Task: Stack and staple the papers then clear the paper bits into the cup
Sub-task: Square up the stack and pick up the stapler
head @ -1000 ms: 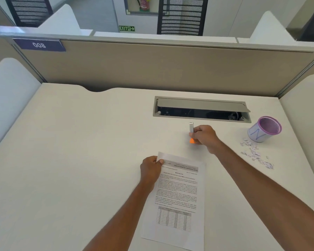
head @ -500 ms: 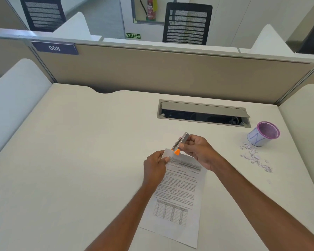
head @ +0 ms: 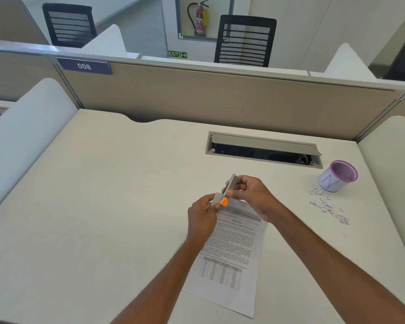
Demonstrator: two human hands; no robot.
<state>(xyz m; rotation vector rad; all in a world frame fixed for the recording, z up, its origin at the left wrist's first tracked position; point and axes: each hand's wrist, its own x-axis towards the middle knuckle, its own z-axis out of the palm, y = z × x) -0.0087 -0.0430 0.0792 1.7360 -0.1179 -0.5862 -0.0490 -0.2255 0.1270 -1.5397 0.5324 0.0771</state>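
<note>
Presently the stapler (head: 229, 189) is lying slantwise, its orange end nearest the left hand (head: 202, 212), its steel end pointing away up the worktop (head: 103, 195). Right hand (head: 250, 195) fingers are gripping it; left fingers are pinching the printed papers' (head: 232, 253) lifted top corner. Well right: paper bits (head: 325, 205), mesh cup (head: 338, 175).

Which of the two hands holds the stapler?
The right hand holds the stapler; the left hand only lifts the papers' corner.

Matt cream desk (head: 103, 206), printed paper sheets (head: 232, 253), metal stapler (head: 232, 184) with orange plastic tip, mesh cup (head: 338, 176)
</note>
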